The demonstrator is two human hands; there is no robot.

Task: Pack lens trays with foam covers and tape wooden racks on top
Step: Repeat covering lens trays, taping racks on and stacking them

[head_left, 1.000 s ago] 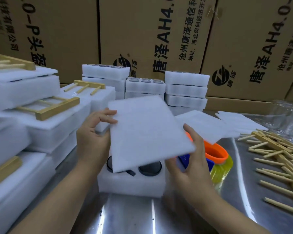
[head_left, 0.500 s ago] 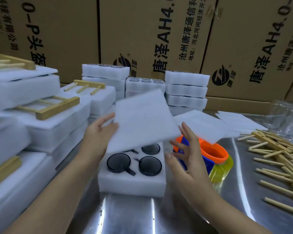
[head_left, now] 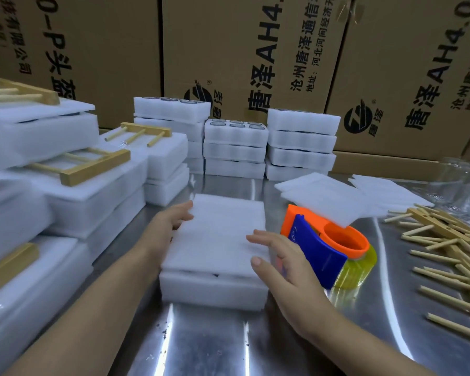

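1. Change: half a sec ago the foam cover (head_left: 217, 232) was up in the air in my L hand w/ the dark lenses showing. Now it lies flat on the lens tray (head_left: 215, 291) and the lenses are hidden.
2. Meaning: cover step for this tray looks about done, maybe a nudge to square the edges. Rack + tape not yet on.
3. L hand (head_left: 171, 223): forearm in from lower left, fingers nearly straight, tips touching the cover's left edge, gripping nothing.
4. R hand (head_left: 280, 261): in from lower right, fingers spread and relaxed at the cover's right edge, holding nothing. Can't tell if it's touching.
5. Tray sits mid-table (head_left: 201, 343) in front of me. Tape dispenser (head_left: 326, 248) is just beside the R hand, loose wooden racks (head_left: 445, 240) farther right.
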